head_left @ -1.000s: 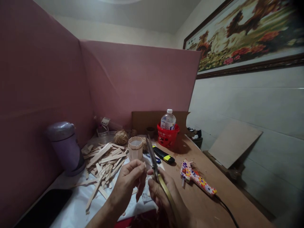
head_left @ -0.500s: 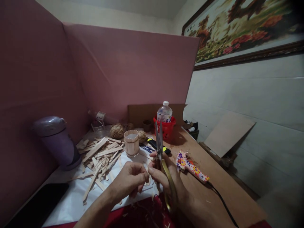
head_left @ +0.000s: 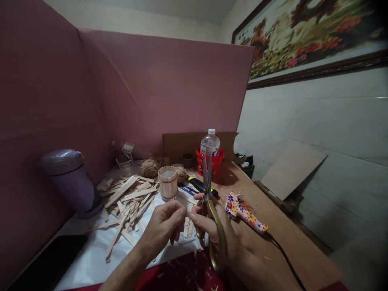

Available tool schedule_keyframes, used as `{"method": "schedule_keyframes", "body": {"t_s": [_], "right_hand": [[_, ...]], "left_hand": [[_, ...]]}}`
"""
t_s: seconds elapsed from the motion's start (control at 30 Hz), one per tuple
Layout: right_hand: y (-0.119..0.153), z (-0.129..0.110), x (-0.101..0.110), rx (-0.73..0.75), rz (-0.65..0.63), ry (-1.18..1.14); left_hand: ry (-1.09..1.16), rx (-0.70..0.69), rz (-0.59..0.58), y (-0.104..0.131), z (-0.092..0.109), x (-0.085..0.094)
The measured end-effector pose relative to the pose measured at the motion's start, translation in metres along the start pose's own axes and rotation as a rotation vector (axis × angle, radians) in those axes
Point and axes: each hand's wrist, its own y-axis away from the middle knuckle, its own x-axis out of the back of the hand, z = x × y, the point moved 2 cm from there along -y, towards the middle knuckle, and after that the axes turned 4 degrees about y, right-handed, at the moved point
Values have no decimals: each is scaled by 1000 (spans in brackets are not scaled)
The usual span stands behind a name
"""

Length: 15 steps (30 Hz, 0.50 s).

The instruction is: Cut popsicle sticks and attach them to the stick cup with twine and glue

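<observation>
My right hand (head_left: pixel 226 234) is closed round the brass-coloured handles of a pair of scissors (head_left: pixel 207 180), whose blades point up and stand slightly apart. Close to its fingertips, my left hand (head_left: pixel 166 224) is closed in a pinch; whatever is between its thumb and finger is too small to make out. Just beyond the hands, a small cup covered with wooden sticks (head_left: pixel 168 186) stands upright on white paper. Loose craft sticks (head_left: pixel 130 202) lie in a heap to its left. A few more sticks show below my fingers.
A flower-patterned glue gun (head_left: pixel 245 214) with a black cord lies on the right. Behind stand a red bucket (head_left: pixel 216 163) with a plastic bottle (head_left: pixel 210 144) in it and twine balls (head_left: pixel 149 167). A utility knife (head_left: pixel 197 184), purple flask (head_left: pixel 72 182) and dark phone-like slab (head_left: pixel 51 262) are around.
My right hand and the scissors have shifted slightly to the right. My left hand has risen a little, its fingertips now nearly meeting those of the right hand.
</observation>
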Motion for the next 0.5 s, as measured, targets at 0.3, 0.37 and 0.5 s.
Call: {"method": "schedule_keyframes", "body": {"t_s": [0.3,0.37,0.5], "right_hand": [[-5,14,-2,65,-17,-15],[-7,19,-4,15,-66,-12],[-7,35,-9,-128,-257,-20]], "left_hand": [[192,57,46,0,-5,1],[239,41,118,-1,-2,5],[334,-19,259,-3,8,12]]}}
